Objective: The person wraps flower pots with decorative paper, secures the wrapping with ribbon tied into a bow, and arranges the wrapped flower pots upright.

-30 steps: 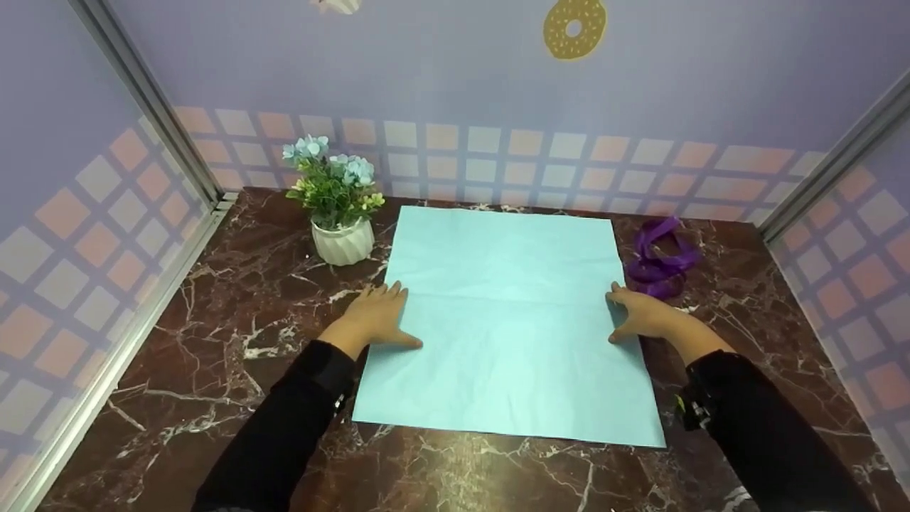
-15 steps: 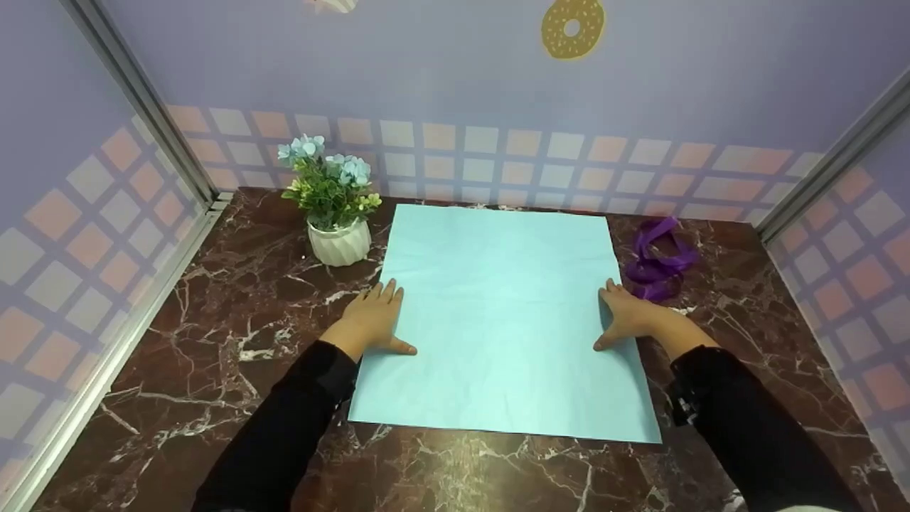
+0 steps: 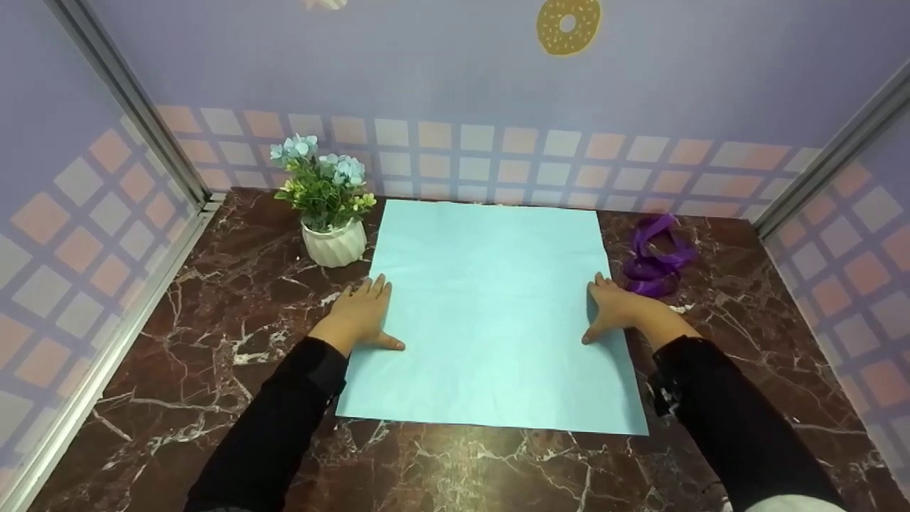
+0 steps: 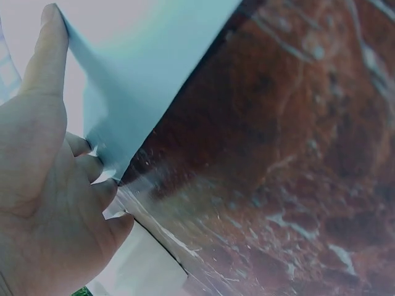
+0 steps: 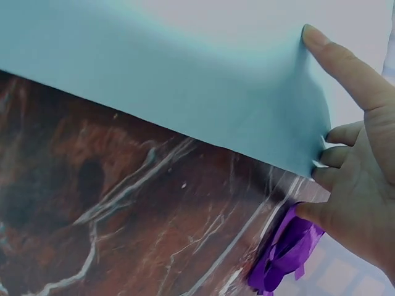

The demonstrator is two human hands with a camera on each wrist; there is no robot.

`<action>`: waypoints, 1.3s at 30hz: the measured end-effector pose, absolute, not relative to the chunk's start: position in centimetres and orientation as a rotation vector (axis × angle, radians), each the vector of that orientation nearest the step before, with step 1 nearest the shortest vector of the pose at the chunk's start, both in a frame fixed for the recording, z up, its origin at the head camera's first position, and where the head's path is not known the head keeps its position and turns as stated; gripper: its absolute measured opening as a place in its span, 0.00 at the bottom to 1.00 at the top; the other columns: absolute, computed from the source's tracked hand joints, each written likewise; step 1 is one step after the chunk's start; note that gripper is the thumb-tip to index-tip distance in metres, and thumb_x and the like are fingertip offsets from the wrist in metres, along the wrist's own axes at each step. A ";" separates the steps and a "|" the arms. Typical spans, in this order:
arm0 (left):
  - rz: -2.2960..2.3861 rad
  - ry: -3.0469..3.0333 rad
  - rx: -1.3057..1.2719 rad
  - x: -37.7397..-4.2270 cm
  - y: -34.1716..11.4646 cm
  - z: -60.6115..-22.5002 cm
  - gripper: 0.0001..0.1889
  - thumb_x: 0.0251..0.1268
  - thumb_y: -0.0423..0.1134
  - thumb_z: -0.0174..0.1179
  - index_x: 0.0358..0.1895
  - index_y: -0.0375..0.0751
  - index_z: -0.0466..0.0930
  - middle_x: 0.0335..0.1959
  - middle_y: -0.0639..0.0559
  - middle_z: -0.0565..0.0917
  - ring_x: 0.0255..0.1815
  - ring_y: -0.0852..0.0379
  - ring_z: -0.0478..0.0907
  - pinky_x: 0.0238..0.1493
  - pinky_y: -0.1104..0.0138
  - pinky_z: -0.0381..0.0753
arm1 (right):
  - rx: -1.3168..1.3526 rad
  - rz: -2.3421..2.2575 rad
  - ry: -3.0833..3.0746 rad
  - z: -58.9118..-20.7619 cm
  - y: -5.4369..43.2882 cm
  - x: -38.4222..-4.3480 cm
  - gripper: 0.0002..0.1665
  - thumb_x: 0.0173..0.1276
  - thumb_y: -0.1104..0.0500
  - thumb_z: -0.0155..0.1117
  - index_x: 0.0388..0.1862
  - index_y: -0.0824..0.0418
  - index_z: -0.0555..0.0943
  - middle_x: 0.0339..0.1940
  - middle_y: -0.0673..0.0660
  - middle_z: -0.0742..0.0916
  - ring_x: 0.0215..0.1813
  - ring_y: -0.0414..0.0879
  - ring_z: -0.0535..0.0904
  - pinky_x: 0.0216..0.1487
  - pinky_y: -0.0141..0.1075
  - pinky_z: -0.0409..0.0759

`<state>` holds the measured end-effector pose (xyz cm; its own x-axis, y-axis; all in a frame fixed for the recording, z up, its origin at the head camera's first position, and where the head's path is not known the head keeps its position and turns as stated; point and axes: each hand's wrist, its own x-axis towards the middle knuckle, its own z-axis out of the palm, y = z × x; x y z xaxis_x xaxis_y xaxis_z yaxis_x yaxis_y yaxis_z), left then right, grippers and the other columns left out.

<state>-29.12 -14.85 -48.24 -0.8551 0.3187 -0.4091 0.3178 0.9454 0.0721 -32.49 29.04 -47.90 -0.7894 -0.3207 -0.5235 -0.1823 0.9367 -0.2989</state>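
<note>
A large light-blue sheet of paper (image 3: 490,320) lies flat on the dark marbled tabletop, with a faint crease across its middle. My left hand (image 3: 359,313) rests on its left edge, fingers spread and thumb straight out over the paper. On the opposite edge my right hand (image 3: 611,309) touches the sheet in the same way. Both wrist views show straight thumbs on the paper, with the other fingertips at its edge. Just beyond the right hand lies a loosely looped purple ribbon (image 3: 657,257), also visible below the fingers in the right wrist view.
A white fluted pot (image 3: 335,243) with blue artificial flowers (image 3: 320,163) stands left of the sheet's far corner. Purple walls with pink and white squares (image 3: 476,168) enclose the back and sides. Metal strips (image 3: 142,107) run up the corners.
The sheet has shifted slightly left and a little away from me, with both hands moving along on its edges. The head view has also drifted slightly.
</note>
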 end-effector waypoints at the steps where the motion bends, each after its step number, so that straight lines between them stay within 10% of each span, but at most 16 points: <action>1: 0.007 2.676 0.456 -29.1 -14.9 -48.2 0.63 0.50 0.70 0.64 0.76 0.30 0.42 0.78 0.35 0.43 0.77 0.38 0.41 0.73 0.42 0.45 | -0.357 -0.303 2.497 -47.8 28.9 -32.5 0.72 0.51 0.44 0.79 0.74 0.80 0.42 0.73 0.80 0.41 0.74 0.72 0.36 0.72 0.62 0.41; 16: 0.026 2.654 0.404 -29.7 -15.0 -47.8 0.64 0.49 0.69 0.66 0.76 0.30 0.41 0.78 0.35 0.41 0.77 0.37 0.39 0.72 0.40 0.43 | -0.339 -0.148 2.487 -47.0 27.6 -33.3 0.73 0.51 0.42 0.78 0.73 0.80 0.43 0.73 0.81 0.42 0.74 0.73 0.39 0.65 0.73 0.45; 31: 0.025 2.638 0.371 -29.5 -14.4 -47.4 0.63 0.51 0.65 0.67 0.76 0.28 0.39 0.77 0.33 0.39 0.77 0.35 0.38 0.72 0.41 0.44 | -0.362 -0.119 2.458 -46.6 26.8 -33.4 0.70 0.54 0.46 0.78 0.71 0.84 0.42 0.72 0.83 0.42 0.74 0.73 0.39 0.72 0.61 0.47; 39: -0.031 2.631 0.371 -29.6 -14.4 -47.3 0.63 0.52 0.66 0.66 0.76 0.29 0.39 0.77 0.33 0.40 0.77 0.35 0.39 0.72 0.40 0.43 | -0.337 0.025 2.457 -46.5 26.4 -33.9 0.71 0.52 0.41 0.78 0.73 0.80 0.45 0.73 0.82 0.45 0.74 0.73 0.43 0.59 0.79 0.43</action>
<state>-29.56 -14.37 -47.32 -0.8483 0.2554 -0.4639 0.2661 0.9630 0.0435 -33.89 26.44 -46.47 -0.7561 -0.2344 -0.6110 -0.2468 0.9668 -0.0654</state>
